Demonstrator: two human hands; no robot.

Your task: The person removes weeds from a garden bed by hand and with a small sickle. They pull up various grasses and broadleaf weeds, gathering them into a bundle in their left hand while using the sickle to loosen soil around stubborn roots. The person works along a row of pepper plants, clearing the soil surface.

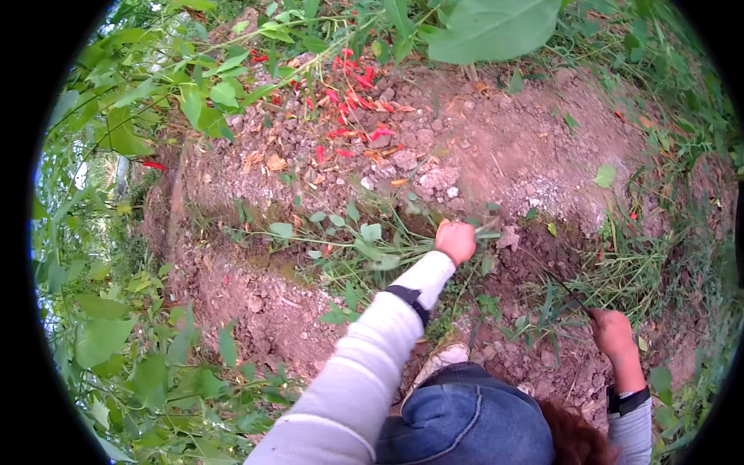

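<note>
My left hand (457,241) is closed around a bunch of green weeds (372,247), whose leafy stems stretch out to the left over a furrow between soil ridges. Short stem ends stick out on the right side of that fist. At the lower right, my right hand (614,332) grips a thin, dark tool (567,288), perhaps a sickle; its shape is hard to make out. The tool points up and left towards the loose dark soil (535,253) of the furrow.
Red chili peppers (349,104) lie scattered on the soil ridge (488,122) ahead. Leafy plants (110,325) crowd the left side, and a large leaf (494,29) hangs close at the top. Cut or pulled grass (622,261) lies at the right. My shoe (450,354) is near the furrow.
</note>
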